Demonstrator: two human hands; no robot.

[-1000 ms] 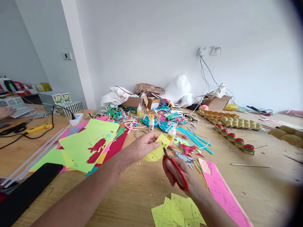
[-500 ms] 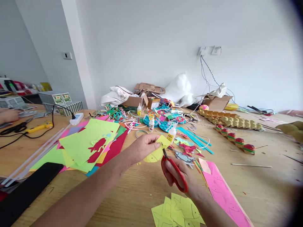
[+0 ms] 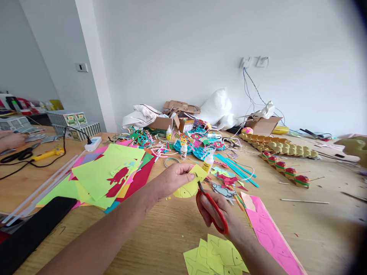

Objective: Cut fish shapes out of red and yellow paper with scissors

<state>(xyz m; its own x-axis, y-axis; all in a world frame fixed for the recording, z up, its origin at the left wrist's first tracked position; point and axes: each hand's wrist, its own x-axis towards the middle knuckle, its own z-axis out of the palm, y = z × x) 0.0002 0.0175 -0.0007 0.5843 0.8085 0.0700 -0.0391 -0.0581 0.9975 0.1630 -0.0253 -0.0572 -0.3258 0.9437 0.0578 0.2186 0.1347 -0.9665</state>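
Between thumb and fingers, my left hand pinches a piece of yellow paper with pencil lines drawn on it. My right hand is wrapped round the red handles of a pair of scissors. The scissor blades point up and away, right at the paper's edge by my left fingertips; I cannot tell how far they are apart. Below my right wrist lie several yellow sheets with fish drawings. Just beyond my right hand are a grey-blue paper fish and red paper cut-outs.
Coloured paper sheets pile up at left, near a black phone-like slab. Pink paper with drawn fish lies at right. Behind stand glue bottles and colourful crafts. Another person's hand shows at far left.
Both hands stay almost in place, the scissors still at the yellow paper. The other person's hand at far left has shifted slightly.
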